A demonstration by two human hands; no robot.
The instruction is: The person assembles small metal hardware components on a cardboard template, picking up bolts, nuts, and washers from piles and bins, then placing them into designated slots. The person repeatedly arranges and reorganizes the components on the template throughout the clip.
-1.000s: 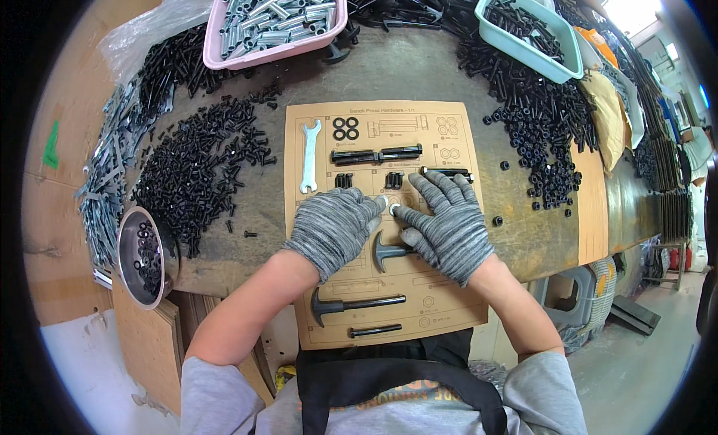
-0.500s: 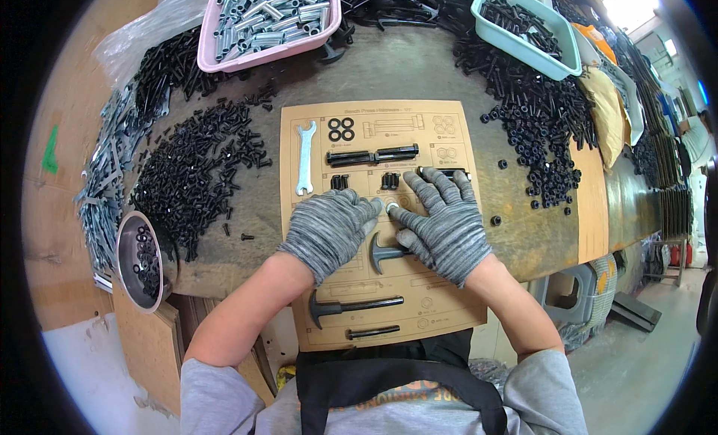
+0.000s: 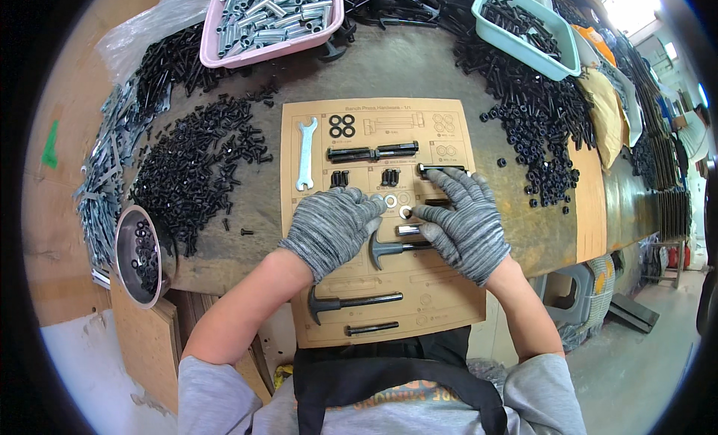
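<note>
My gloved left hand (image 3: pixel 334 229) rests on a brown printed card (image 3: pixel 441 304), its fingers curled and fingertips pressed together; whatever they hold is hidden. Beside those fingertips lie a silver washer (image 3: pixel 390 201) and a second washer (image 3: pixel 404 212), whose edge is close to my right index finger. Gloved too, my right hand (image 3: pixel 470 229) is spread over the card with nothing seen in it. It partly covers a black bolt (image 3: pixel 434 168), a short silver tube (image 3: pixel 408 230) and a black hammer-shaped pin (image 3: pixel 383 249).
On the card are an open-end wrench (image 3: pixel 305 154), black washers (image 3: pixel 342 126), long bolts (image 3: pixel 372 151) and another hammer-shaped pin (image 3: pixel 351 304). Around it lie heaped small bolts (image 3: pixel 187 158), nuts (image 3: pixel 550 169), a pink tub (image 3: pixel 273 50) of tubes, a blue tub (image 3: pixel 523 50) and a steel bowl (image 3: pixel 137 259).
My right hand has shifted right and its index finger has drawn back from the washers. The second washer and the silver tube now show. My left hand stays nearly where it was.
</note>
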